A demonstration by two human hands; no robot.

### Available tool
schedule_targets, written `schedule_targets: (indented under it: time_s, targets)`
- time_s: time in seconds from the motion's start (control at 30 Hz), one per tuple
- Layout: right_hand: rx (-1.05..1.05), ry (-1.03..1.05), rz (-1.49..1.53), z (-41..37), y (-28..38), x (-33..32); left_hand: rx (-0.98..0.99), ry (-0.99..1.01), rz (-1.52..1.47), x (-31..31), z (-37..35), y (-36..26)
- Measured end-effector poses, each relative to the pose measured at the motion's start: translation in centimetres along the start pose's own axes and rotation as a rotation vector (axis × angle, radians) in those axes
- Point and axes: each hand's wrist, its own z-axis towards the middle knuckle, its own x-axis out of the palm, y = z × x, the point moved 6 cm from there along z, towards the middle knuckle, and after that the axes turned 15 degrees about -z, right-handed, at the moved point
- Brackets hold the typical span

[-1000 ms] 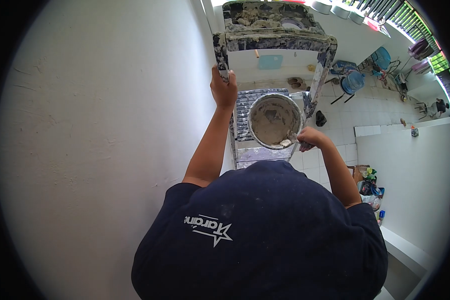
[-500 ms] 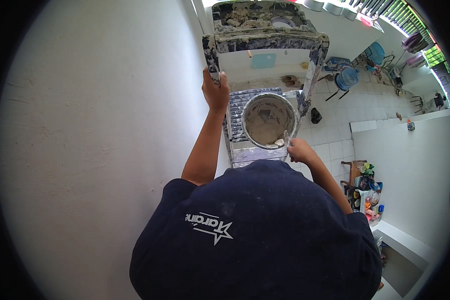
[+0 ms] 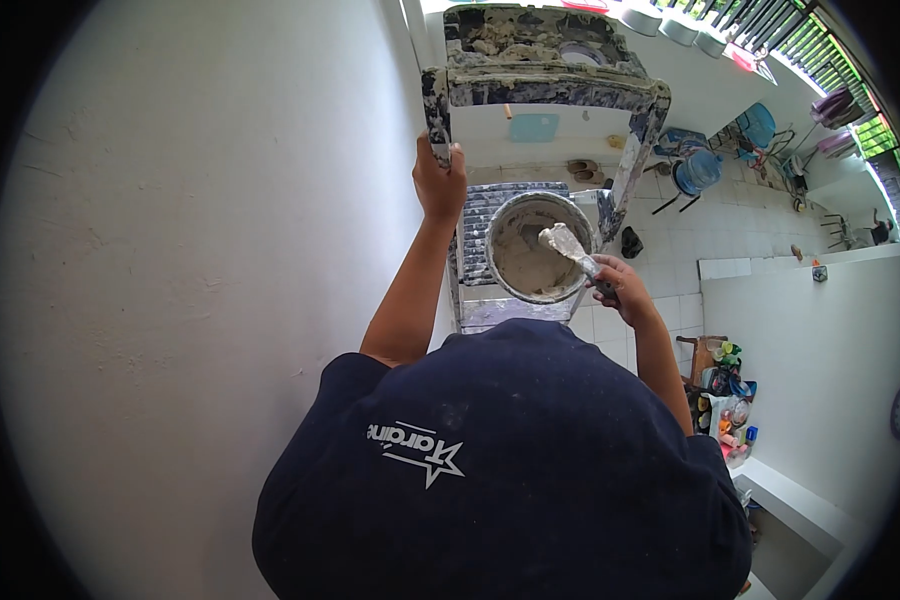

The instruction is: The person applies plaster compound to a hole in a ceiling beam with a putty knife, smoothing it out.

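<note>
My left hand [image 3: 440,180] is closed round the left rail of a paint-smeared stepladder [image 3: 550,92]. In my right hand [image 3: 620,288] is the handle of a putty knife [image 3: 567,244], its blade coated with pale paste. The blade is over a round bucket [image 3: 530,275] with grey-beige paste inside. Under the bucket is a ribbed ladder step [image 3: 480,225]. Dried paste crusts the ladder's top tray [image 3: 510,42], where a round roll-like object lies.
A white wall [image 3: 190,250] rises close on the left. Below right, on the tiled floor [image 3: 670,245], are a blue water jug [image 3: 697,172], sandals [image 3: 584,170] and a cluttered small table [image 3: 705,360]. A low white wall [image 3: 800,320] stands at right.
My right hand has risen from the bucket's lower right edge, and the putty knife with paste on it now shows over the bucket. My left hand keeps its hold on the rail.
</note>
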Motion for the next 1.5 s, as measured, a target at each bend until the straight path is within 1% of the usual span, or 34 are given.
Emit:
schedule_targets:
  time_s: [0.07,0.13,0.17,0.2,0.23,0.27,0.33,0.37,0.47,0.5,0.6,0.63,0.73,0.77,0.87,0.9,1.0,1.1,1.13,1.2,1.23,1.27,1.37,1.43,1.5]
  targets:
    - [-0.221,-0.127,-0.470,1.0,0.3,0.2,-0.035,0.007,0.001,-0.1,0.1,0.0]
    - [-0.443,-0.263,-0.935,2.4,-0.9,1.3,-0.075,0.028,0.014,0.0,0.0,-0.1]
    - [-0.558,-0.386,-1.155,2.3,-1.2,3.0,-0.023,0.025,0.004,0.0,0.1,-0.1]
    - [-0.302,-0.299,-1.180,3.2,-3.2,3.4,0.027,0.023,-0.007,0.1,0.2,0.1]
    - [-0.307,-0.199,-1.241,4.5,-4.4,3.7,0.077,0.018,-0.018,0.1,0.1,0.1]
    - [-0.314,-0.096,-1.303,5.4,-5.0,4.2,0.024,0.027,-0.004,0.1,-0.1,0.4]
    - [-0.285,-0.181,-1.146,5.4,-4.3,3.1,-0.075,0.028,0.021,-0.1,-0.1,0.7]
    - [-0.278,-0.220,-1.070,5.4,-3.3,2.9,-0.052,0.016,0.020,0.0,0.2,0.4]
    - [-0.458,-0.355,-1.009,4.3,-1.3,3.5,-0.012,0.007,0.021,-0.1,0.0,-0.1]
    - [-0.383,-0.305,-1.055,4.6,-1.6,4.1,-0.014,0.012,0.014,-0.1,0.1,-0.1]
    - [-0.257,-0.053,-1.211,7.1,-6.1,5.3,-0.032,0.019,-0.013,0.1,-0.1,-0.2]
    - [-0.238,-0.110,-1.186,7.1,-5.8,5.4,-0.031,0.022,-0.017,0.1,-0.1,-0.3]
    - [-0.192,-0.144,-1.184,4.9,-2.2,5.2,-0.032,0.006,0.003,0.0,0.1,-0.3]
    - [-0.206,-0.159,-1.197,4.6,-1.2,5.0,-0.037,0.003,0.016,-0.1,0.1,-0.2]
    - [-0.261,-0.361,-1.409,3.6,1.3,5.5,-0.040,-0.003,0.044,-0.1,0.0,0.2]
    - [-0.339,-0.400,-1.452,4.6,0.5,5.9,-0.036,-0.009,0.011,-0.1,0.0,0.3]
    - [-0.428,-0.401,-1.489,6.3,-1.3,6.9,-0.163,0.029,0.010,-0.1,-0.1,0.3]
    - [-0.368,-0.355,-1.531,5.8,2.3,6.4,-0.048,0.009,0.029,-0.2,0.0,0.5]
    - [-0.333,-0.331,-1.532,5.4,3.1,6.3,-0.062,0.008,0.030,-0.3,0.0,0.6]
    - [-0.435,-0.346,-1.555,5.5,3.8,6.9,-0.089,0.012,0.030,-0.2,0.0,0.7]
    - [-0.496,-0.344,-1.576,6.0,3.4,7.6,-0.054,-0.004,0.040,-0.2,0.0,0.5]
    - [-0.554,-0.342,-1.595,6.4,2.7,8.1,-0.061,0.002,0.031,-0.2,0.2,0.5]
    - [-0.505,-0.333,-1.604,8.0,0.9,8.0,-0.102,0.004,0.038,-0.4,-0.4,0.4]
    - [-0.525,-0.369,-1.553,7.1,2.3,7.3,-0.113,0.002,0.085,-0.4,-0.1,0.2]
    - [-0.539,-0.384,-1.516,6.9,3.0,7.2,-0.028,-0.030,0.076,-0.5,0.0,0.0]
